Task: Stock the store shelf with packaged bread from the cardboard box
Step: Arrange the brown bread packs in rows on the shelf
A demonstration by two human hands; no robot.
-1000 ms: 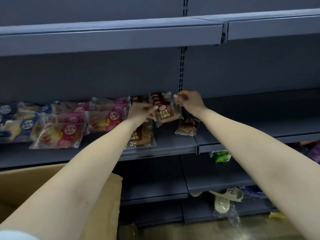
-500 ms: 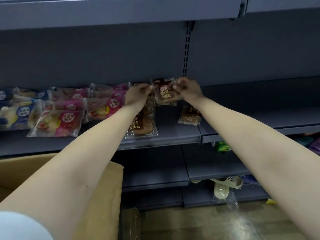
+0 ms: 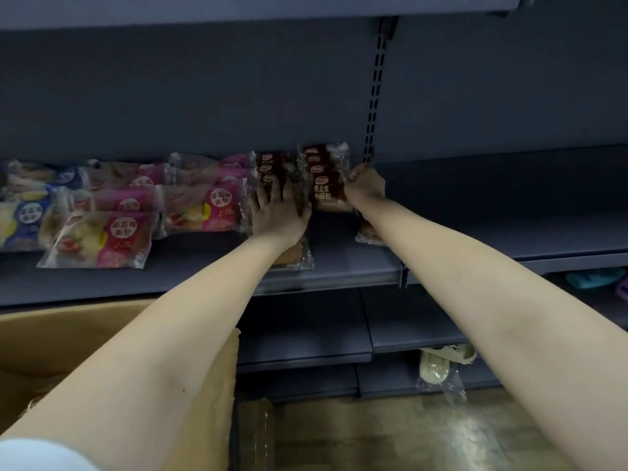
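A brown packet of bread [image 3: 324,180] stands against the back of the grey shelf [image 3: 353,263]. My right hand [image 3: 365,186] grips its right edge. My left hand [image 3: 277,212] lies flat with fingers spread on a row of brown packets [image 3: 272,164] just left of it. Another brown packet [image 3: 295,258] lies under my left wrist, and one more [image 3: 368,236] shows under my right forearm. Pink packets [image 3: 204,205] and blue packets [image 3: 23,215] fill the shelf's left part. The cardboard box [image 3: 61,338] sits at lower left, its inside hidden.
The shelf right of the slotted upright [image 3: 373,96] is bare grey metal. Lower shelves [image 3: 306,331] run below. Pale slippers in plastic [image 3: 438,362] lie on the bottom shelf. Teal and purple items [image 3: 594,278] sit at the right edge. The floor [image 3: 407,436] is wooden.
The brown packet moved back and now stands against the shelf's rear. My left hand let go of it and spread flat on the neighbouring brown packets. The view tilted down.
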